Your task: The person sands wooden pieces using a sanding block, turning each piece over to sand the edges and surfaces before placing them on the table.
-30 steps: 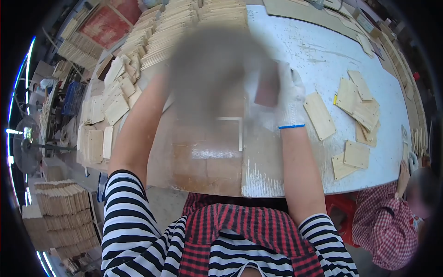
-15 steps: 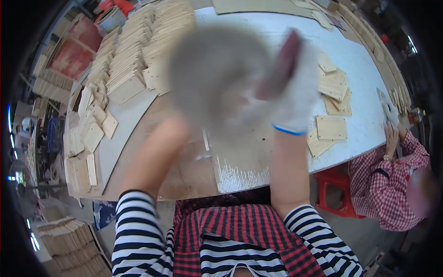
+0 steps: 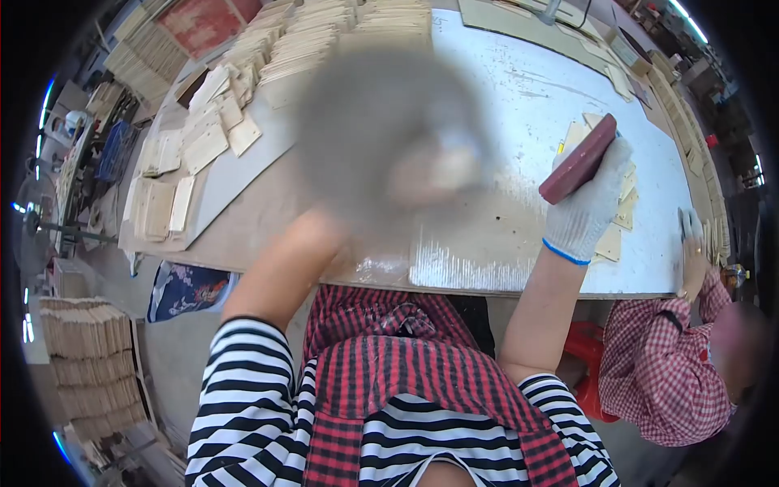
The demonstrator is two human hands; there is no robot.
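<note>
My right hand [image 3: 596,183] wears a white knitted glove with a blue cuff. Its fingers are wrapped round a dark red sanding block [image 3: 578,161], held tilted above the right part of the table. Thin pale wooden plates [image 3: 626,207] lie under and beside this hand, partly covered by it. A round grey blur over the middle of the view hides most of my left hand [image 3: 414,174]. Its bare forearm reaches in from the front edge, but its fingers and anything in them cannot be made out.
Long rows of stacked wooden plates [image 3: 300,50] stand at the back left, with loose plates [image 3: 207,146] before them. The white tabletop [image 3: 519,89] has worn patches. At the right edge sits a co-worker in a checked shirt [image 3: 661,369]. More stacks [image 3: 89,357] stand on the floor at left.
My right hand has moved right with the sanding block, away from my left hand and towards the wooden plates. The whole view has shifted somewhat. My left hand stays in the blur.
</note>
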